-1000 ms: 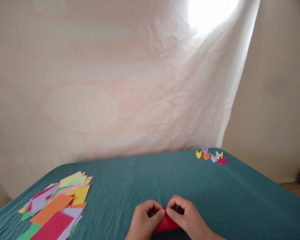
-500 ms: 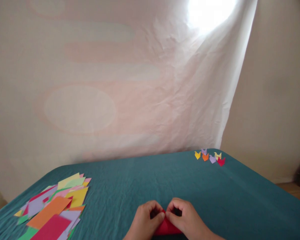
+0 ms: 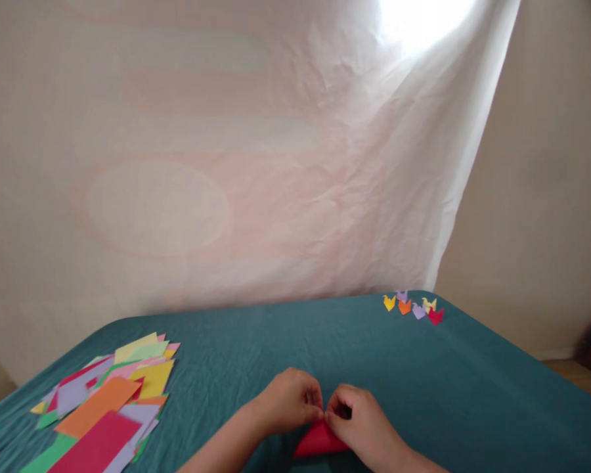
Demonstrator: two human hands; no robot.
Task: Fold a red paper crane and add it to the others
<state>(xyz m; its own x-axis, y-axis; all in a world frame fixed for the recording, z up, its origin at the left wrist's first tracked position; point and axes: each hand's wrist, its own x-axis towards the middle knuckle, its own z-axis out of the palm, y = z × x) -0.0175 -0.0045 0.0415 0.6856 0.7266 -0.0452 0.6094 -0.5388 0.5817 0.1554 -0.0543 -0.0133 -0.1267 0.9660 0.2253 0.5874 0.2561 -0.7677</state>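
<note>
A folded piece of red paper [image 3: 320,441] lies at the front of the table, its broad edge toward me. My left hand [image 3: 293,402] pinches the paper's upper tip from the left, thumb and fingertips together. From the right, my right hand [image 3: 357,420] grips the same tip, its thumb and index finger bent into a loop. The two sets of fingertips nearly touch at the top of the paper. The right part of the paper is hidden behind my right hand.
A dark green cloth covers the table [image 3: 236,348]. At the left lies a loose pile of coloured paper sheets [image 3: 98,407]. Several small folded paper birds [image 3: 404,307] stand near the far right corner. A pale sheet [image 3: 276,197] hangs behind the table.
My left hand has moved up and its forearm swung in further from the left, uncovering more of the red paper's left side. My right hand stays at the tip.
</note>
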